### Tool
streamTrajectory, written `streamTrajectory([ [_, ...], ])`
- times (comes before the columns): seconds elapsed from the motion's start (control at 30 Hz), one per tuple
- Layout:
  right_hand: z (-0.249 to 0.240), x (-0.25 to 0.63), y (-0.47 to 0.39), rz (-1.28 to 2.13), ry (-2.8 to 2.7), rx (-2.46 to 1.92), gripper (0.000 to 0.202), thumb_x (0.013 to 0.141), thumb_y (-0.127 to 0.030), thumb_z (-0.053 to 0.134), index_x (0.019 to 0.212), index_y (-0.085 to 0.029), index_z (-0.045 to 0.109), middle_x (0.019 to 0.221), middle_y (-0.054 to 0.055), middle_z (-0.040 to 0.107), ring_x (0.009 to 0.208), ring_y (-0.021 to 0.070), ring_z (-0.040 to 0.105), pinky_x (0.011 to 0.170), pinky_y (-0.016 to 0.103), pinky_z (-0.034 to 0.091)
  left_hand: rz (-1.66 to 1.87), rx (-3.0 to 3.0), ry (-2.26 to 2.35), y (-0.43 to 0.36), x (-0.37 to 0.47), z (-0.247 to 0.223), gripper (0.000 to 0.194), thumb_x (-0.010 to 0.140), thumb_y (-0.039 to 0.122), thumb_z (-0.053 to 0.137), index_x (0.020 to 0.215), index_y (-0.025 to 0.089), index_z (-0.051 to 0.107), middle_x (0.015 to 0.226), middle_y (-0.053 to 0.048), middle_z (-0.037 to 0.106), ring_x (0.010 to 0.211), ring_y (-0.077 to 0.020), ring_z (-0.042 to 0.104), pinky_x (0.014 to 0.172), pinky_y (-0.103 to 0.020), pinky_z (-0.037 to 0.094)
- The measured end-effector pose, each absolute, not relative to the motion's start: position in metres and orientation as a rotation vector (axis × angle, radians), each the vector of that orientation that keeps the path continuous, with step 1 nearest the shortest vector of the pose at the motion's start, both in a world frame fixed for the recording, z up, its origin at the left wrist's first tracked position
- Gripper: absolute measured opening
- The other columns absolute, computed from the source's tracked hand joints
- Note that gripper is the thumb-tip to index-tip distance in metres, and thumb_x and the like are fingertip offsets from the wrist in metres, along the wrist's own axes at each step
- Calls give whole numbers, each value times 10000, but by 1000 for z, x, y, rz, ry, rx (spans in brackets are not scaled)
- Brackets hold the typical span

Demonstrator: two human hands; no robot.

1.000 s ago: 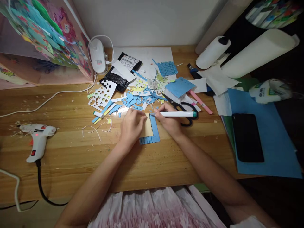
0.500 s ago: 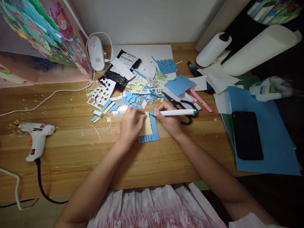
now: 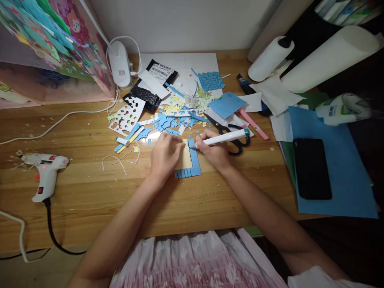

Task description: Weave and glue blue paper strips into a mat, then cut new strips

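Note:
My right hand (image 3: 216, 154) is closed in a writing grip around a white marker (image 3: 226, 138) with a green end. The marker's tip touches the blue paper (image 3: 196, 160) near the right edge of a pale yellow card (image 3: 185, 158). That card lies on top of the blue paper, whose lower strip carries dark lines. With fingers curled, my left hand (image 3: 165, 158) presses the card down at its left side and covers part of it. Just behind my right hand lie black-handled scissors (image 3: 235, 152). A marker cap (image 3: 122, 141) rests left of my left hand.
Blue, yellow and white paper scraps (image 3: 168, 122) are heaped behind my hands. A glue gun (image 3: 48, 176) lies at the left with its cord. On the right, a phone (image 3: 312, 168) rests on blue sheets (image 3: 351, 180), near a glue bottle (image 3: 342, 110) and white rolls (image 3: 270, 60).
The marker's rear end has tilted up and its tip has moved slightly down along the card's right edge. My left hand stays on the card. The whole view has shifted slightly.

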State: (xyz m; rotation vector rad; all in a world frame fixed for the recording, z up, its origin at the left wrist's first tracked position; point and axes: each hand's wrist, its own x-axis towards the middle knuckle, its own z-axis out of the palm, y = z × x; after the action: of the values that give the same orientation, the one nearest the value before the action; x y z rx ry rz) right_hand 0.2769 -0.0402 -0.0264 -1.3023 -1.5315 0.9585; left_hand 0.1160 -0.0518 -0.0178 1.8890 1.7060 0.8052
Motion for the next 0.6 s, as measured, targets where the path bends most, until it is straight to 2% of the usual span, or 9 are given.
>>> streamTrajectory([
  [0.23,-27,276,-41,957,-1517,-1311,321,773,-201,545,544,-220,321,515,-61,331,504,101,314,484,261,290,789,1884,1709,-52,116,-18,50,801,231,606,844,206,608,895,-23,591,848,-170,565,778,-322,445],
  [0.6,-28,278,-42,874,-1631,-1352,319,714,-167,540,503,-223,308,478,-65,330,472,99,327,478,270,307,795,1899,1713,-52,116,-17,49,800,231,607,841,205,609,881,-22,584,834,-167,561,747,-311,442],
])
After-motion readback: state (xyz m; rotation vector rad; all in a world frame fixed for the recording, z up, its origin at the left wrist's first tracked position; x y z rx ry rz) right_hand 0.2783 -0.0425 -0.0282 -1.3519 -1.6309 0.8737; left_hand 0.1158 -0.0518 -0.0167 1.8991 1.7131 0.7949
